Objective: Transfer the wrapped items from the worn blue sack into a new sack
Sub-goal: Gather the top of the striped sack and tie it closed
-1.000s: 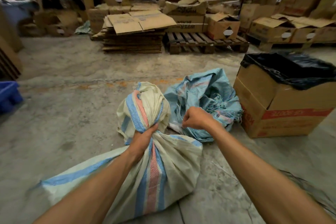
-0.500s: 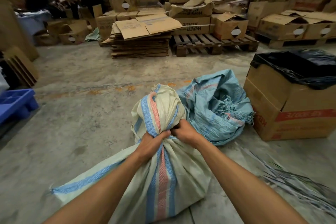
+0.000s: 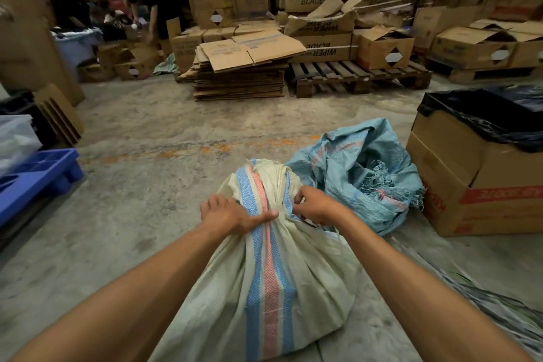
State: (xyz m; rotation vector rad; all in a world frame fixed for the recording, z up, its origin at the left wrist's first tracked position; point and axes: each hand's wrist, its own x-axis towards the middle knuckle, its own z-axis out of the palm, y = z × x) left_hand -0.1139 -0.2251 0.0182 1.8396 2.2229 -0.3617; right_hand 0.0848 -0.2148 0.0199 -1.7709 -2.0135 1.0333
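Whatever fills the cream sack (image 3: 264, 288) stays out of sight; its woven cloth with blue and red stripes covers everything, and its lower end runs off the bottom edge. The people at the back left are blurred, and I cannot make out what they handle.

The left hand (image 3: 226, 214) grips the gathered neck of the cream sack, fingers wrapped round the far side and mostly hidden, thumb lying across the stripes toward the right. The right hand (image 3: 316, 206) pinches the same neck from the other side, its fingers (image 3: 299, 195) curled tight into the bunched cloth. The loose top of the sack puffs up just beyond both sets of fingers, and the full body bulges between the forearms, on the concrete floor (image 3: 161, 185).

The worn blue sack (image 3: 361, 173) lies crumpled and slack just beyond the right hand, frayed threads hanging at its torn edge; I cannot tell whether anything remains inside. Farther right stands a cardboard box (image 3: 476, 185) lined with a black bag.
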